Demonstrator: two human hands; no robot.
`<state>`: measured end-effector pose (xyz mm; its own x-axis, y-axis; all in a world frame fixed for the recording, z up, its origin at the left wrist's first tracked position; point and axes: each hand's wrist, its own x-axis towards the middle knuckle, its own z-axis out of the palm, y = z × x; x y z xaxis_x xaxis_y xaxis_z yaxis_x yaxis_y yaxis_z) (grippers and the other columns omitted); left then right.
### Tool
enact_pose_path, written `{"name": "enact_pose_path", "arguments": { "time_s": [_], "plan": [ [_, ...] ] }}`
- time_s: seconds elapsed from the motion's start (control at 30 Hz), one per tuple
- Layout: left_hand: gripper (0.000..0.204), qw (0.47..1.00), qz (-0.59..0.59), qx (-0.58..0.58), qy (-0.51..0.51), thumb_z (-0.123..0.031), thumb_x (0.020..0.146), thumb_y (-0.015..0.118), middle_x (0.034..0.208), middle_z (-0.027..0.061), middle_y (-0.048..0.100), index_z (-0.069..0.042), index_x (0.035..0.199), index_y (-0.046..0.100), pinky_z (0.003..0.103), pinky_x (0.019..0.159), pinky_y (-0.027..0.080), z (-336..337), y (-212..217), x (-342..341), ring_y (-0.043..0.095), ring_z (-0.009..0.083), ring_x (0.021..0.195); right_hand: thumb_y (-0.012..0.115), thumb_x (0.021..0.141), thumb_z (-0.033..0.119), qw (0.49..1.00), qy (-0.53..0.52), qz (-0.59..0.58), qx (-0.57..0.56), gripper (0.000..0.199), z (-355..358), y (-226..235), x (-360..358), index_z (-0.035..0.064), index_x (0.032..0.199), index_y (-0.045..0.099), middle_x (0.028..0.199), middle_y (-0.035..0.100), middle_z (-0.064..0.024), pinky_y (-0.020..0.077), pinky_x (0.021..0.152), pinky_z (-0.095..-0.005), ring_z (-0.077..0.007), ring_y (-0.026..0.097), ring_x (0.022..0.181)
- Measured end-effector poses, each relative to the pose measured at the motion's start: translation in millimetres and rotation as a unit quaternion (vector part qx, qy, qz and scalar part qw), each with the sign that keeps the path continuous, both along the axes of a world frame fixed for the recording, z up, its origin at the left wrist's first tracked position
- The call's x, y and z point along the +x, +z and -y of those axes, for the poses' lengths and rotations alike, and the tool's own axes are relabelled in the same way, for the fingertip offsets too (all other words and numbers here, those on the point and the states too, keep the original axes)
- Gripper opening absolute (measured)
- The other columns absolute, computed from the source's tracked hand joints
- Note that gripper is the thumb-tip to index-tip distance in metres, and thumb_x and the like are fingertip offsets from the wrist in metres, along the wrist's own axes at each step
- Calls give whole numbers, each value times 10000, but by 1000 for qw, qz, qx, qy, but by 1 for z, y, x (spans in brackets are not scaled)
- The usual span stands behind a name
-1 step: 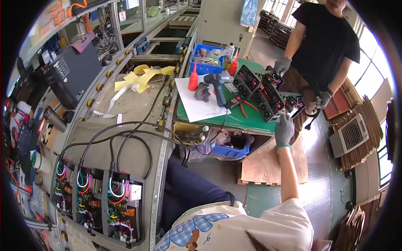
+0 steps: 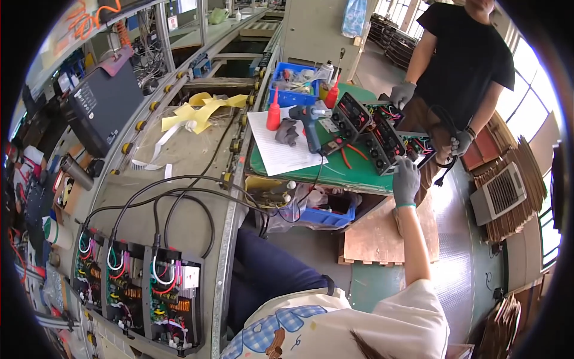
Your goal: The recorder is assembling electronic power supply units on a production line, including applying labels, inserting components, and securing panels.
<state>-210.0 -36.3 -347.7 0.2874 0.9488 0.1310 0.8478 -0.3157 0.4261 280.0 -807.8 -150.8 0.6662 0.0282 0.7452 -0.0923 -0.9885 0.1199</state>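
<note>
My right hand point(image 2: 406, 179), in a grey glove, reaches out to the front edge of the green-topped bench point(image 2: 359, 176). It grips the near corner of a black electronic unit point(image 2: 382, 143) with knobs and open wiring. A second black unit point(image 2: 350, 115) stands just behind it. My left hand is out of sight. Across the bench stands a person in a black shirt point(image 2: 466, 54). One of their gloved hands point(image 2: 402, 93) is on the units and the other point(image 2: 460, 142) holds a black cable.
On the bench lie a blue power screwdriver point(image 2: 311, 128), a red squeeze bottle point(image 2: 274, 113), a white paper sheet point(image 2: 278, 152), red-handled pliers point(image 2: 347, 157) and a blue parts bin point(image 2: 296, 93). Three open circuit-board boxes point(image 2: 137, 287) with black cables sit on the conveyor at left. A wooden pallet point(image 2: 382, 236) lies on the floor.
</note>
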Motion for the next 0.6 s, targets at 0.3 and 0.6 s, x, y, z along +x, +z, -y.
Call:
{"name": "enact_pose_path", "arguments": {
  "time_s": [0.3,0.6],
  "plan": [
    [240,874,430,-106,199,-173,831,585,882,83,571,-16,1012,570,348,758,505,-2,15,-24,565,217,810,578,729,106,919,75,-223,-317,64,58,-4,94,130,769,621,782,576,-22,438,727,-328,-197,558,822],
    [123,437,873,-185,115,-99,794,630,673,49,506,-14,869,585,346,710,510,60,138,-30,522,193,659,570,756,133,914,86,-212,-335,82,56,-7,110,130,826,614,743,589,-26,452,718,-334,-204,590,777]
  ]
}}
